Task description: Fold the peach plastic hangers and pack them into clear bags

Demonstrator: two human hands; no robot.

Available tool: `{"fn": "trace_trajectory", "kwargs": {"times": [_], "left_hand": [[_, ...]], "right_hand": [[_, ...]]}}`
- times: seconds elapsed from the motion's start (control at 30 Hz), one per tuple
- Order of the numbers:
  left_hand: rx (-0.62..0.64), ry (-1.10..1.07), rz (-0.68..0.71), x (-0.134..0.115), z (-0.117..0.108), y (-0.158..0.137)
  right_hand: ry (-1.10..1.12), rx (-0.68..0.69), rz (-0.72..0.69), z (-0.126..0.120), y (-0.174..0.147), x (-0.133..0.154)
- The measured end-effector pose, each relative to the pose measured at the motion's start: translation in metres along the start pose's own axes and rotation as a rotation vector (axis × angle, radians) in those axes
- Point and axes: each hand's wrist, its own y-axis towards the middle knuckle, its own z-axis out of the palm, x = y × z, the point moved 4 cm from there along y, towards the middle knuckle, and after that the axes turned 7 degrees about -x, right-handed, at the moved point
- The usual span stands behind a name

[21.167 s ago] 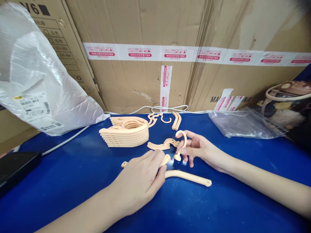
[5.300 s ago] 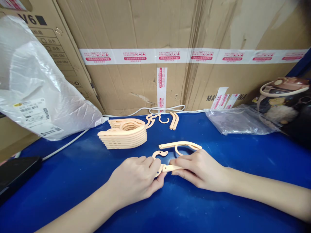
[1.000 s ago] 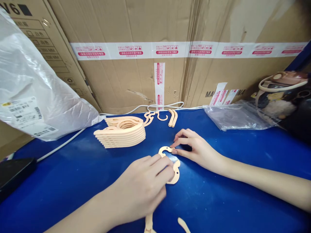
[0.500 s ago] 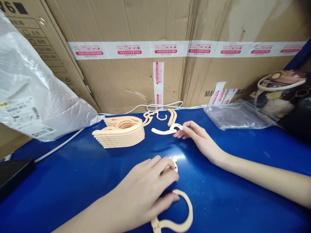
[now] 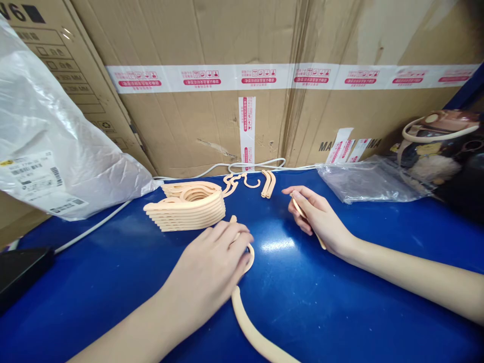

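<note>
My left hand (image 5: 215, 262) is closed around a cream plastic folding-hanger piece; its curved arm (image 5: 253, 327) runs toward the bottom edge and a hook-like loop (image 5: 250, 258) shows past the fingers. The rest of that piece is hidden under the hand. In my right hand (image 5: 312, 214) a slim cream hanger arm (image 5: 300, 207) is pinched, seen nearly edge-on, its lower end showing below the palm. Behind my left hand lies a neat stack of cream folded hangers (image 5: 189, 212). Loose hanger hooks (image 5: 251, 181) and a pair of curved hanger arms (image 5: 268, 183) lie farther back.
Cardboard boxes (image 5: 204, 121) stand along the back of the blue table (image 5: 359, 312). A white plastic parcel bag (image 5: 56, 136) is at left, above a dark object (image 5: 22, 275). A clear plastic bag (image 5: 351, 181) lies at right. A white cable (image 5: 212, 169) runs along the back.
My left hand has moved left and away from me, turning its hanger piece so the arm points toward me. My right hand has shifted slightly right, turning its hanger arm edge-on.
</note>
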Motion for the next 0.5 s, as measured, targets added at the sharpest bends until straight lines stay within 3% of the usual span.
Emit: {"fn": "trace_trajectory", "kwargs": {"times": [0.1, 0.23, 0.5], "left_hand": [[0.189, -0.309, 0.044, -0.015, -0.001, -0.002], [0.373, -0.400, 0.024, -0.022, 0.005, -0.005], [0.313, -0.381, -0.015, -0.013, 0.011, -0.003]], "right_hand": [[-0.079, 0.060, 0.016, 0.003, -0.002, 0.000], [-0.220, 0.121, -0.043, 0.006, -0.005, 0.001], [-0.243, 0.239, -0.156, 0.013, -0.012, 0.005]]}}
